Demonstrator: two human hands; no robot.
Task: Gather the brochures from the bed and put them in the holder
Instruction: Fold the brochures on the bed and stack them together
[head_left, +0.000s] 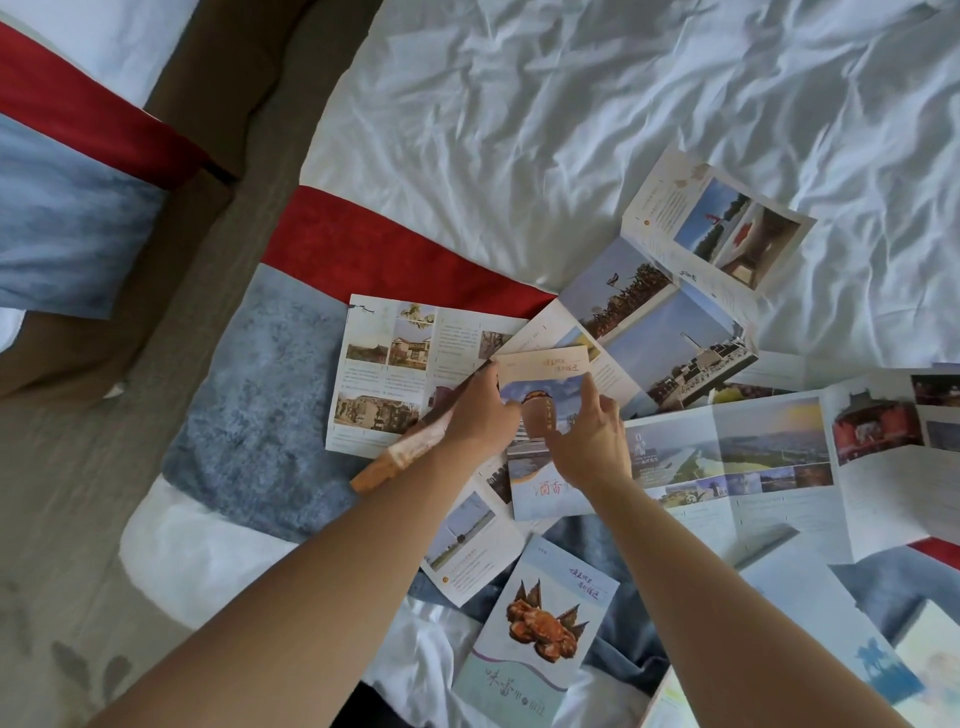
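1. Head view: a folded brochure with a jar photo (540, 410) is gripped by both hands near the middle of the bed (571, 130). It's lifted a bit at its far edge, above the other leaflets.
2. The left hand (480, 415) is closed on the brochure's left edge, fingers curled together. A folded orange-brown leaflet (410, 447) is also pinned under that same hand, sticking out toward the near left.
3. The right hand (592, 436) is on the right edge, thumb and forefinger pinching it, the other fingers loosely bent.
4. Left of the hands, an opened leaflet with building photos (384, 374) is laid flat on the blue-grey runner (249, 395), its near-left corner close to the mattress edge.
5. Far right, a long fold-out with sky photos (675, 312) is spread on the white sheet; a second wide fold-out (769, 462) is spread to the right, touching it.
6. Nearest, a crab-cover brochure (540, 634) is lying closed between the forearms.
7. Lots of bare crumpled sheet is left at the far side; floor (78, 545) is seen past the left edge.
8. The holder isn't seen anywhere.
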